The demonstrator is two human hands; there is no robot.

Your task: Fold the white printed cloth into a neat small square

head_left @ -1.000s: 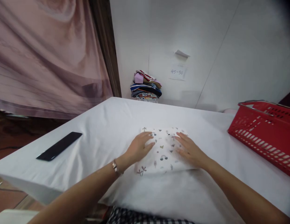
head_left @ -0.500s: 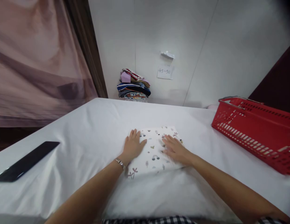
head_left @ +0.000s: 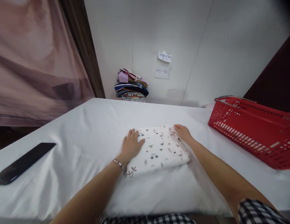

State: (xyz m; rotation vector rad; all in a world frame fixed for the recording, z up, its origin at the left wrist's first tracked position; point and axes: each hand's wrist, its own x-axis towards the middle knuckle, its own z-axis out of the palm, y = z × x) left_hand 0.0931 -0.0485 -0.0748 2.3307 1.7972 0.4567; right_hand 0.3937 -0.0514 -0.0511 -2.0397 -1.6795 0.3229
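Observation:
A folded piece of white fabric [head_left: 156, 149], printed with small rainbows, plants and other little motifs, lies flat in front of me. Whether it is a garment or a sheet I cannot tell. My left hand [head_left: 132, 144] rests on its left edge, palm down with fingers spread. At the far right corner, my right hand [head_left: 184, 133] pinches the fabric's edge between thumb and fingers. Along that right side the edge is slightly raised and shows several layers.
The table has a wrinkled white cover [head_left: 88, 130]. A red plastic basket [head_left: 252, 130] stands at the right, a dark flat panel [head_left: 23, 163] lies at the left. Folded clothes [head_left: 131, 85] are piled beyond the far edge, by a wall with paper labels [head_left: 162, 71].
My right hand has slid from the top of the fabric to its far right corner and closed on the edge. My left hand has stayed in place.

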